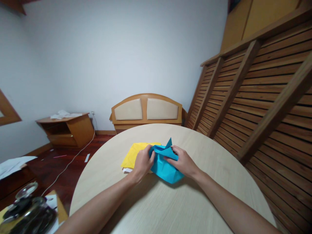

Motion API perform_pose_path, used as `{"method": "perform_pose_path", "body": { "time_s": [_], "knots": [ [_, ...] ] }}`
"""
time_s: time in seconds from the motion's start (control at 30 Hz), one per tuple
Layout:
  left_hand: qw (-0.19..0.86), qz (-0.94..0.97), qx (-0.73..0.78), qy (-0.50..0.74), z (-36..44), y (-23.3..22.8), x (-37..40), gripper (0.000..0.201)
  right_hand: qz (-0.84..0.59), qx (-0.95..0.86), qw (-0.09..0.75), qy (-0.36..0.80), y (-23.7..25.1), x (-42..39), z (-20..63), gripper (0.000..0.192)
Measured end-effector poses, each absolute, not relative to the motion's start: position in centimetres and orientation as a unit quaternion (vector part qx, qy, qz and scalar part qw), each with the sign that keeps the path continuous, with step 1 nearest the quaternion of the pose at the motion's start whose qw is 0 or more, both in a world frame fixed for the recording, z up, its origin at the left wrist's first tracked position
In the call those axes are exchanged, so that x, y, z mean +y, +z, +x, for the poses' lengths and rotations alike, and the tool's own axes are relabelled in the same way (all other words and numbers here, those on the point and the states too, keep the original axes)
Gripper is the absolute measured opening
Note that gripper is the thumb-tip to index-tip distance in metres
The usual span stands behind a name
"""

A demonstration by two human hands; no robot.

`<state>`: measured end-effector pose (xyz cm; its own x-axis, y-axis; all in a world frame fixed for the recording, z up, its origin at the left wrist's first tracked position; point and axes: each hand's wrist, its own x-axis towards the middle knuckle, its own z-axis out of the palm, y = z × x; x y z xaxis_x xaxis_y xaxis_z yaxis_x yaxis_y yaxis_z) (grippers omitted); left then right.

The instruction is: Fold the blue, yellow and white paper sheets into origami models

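1. The blue paper sheet (164, 164), partly folded, lies near the middle of the round table (170, 208), and every other place below is told from it.
2. The left hand (143, 162) pinches the sheet's left edge, fingers curled over the fold.
3. The right hand (183, 161) grips the sheet's upper right part, thumb and fingers closed on a raised flap whose tip stands up just behind the hands.
4. To fold well here, I judge it best to line the edges up first, hold one side flat against the tabletop, and run the crease outward from the centre with a fingertip so the paper does not buckle.
5. A yellow paper sheet (136, 154) lies flat just left of and behind the blue one, partly under it; a white scrap shows at its near edge.
6. The tabletop is pale wood-grain laminate, smooth and bare around the blue sheet.
7. Beyond the sheet stands a wooden headboard (146, 110) with padded panels against a white wall; well to its right leans a slatted bed frame (263, 97); far to its left sits a low wooden nightstand (67, 130) on a dark red floor.
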<state>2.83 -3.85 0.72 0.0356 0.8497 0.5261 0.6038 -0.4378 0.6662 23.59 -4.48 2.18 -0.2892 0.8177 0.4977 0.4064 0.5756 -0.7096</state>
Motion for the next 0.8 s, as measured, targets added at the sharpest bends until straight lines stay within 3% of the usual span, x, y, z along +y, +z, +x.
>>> {"method": "perform_pose_path", "body": {
  "time_s": [0.07,0.33,0.63,0.8],
  "knots": [
    [0.148,0.705,0.498,0.483,2.8,0.7,-3.9,0.012,-0.392,-0.746,0.462,0.276,1.7,-4.0,23.5,0.028],
    [0.188,0.689,0.482,0.508,2.8,0.5,-3.5,0.018,-0.409,-0.675,0.502,0.354,1.1,-2.6,24.3,0.041],
    [0.224,0.719,0.466,0.464,3.0,1.6,-4.1,0.027,-0.374,-0.738,0.446,0.342,1.1,-3.2,24.6,0.011],
    [0.248,0.691,0.474,0.486,3.3,1.5,-3.9,0.027,-0.386,-0.725,0.464,0.333,1.2,-3.0,24.5,0.007]
  ]
}}
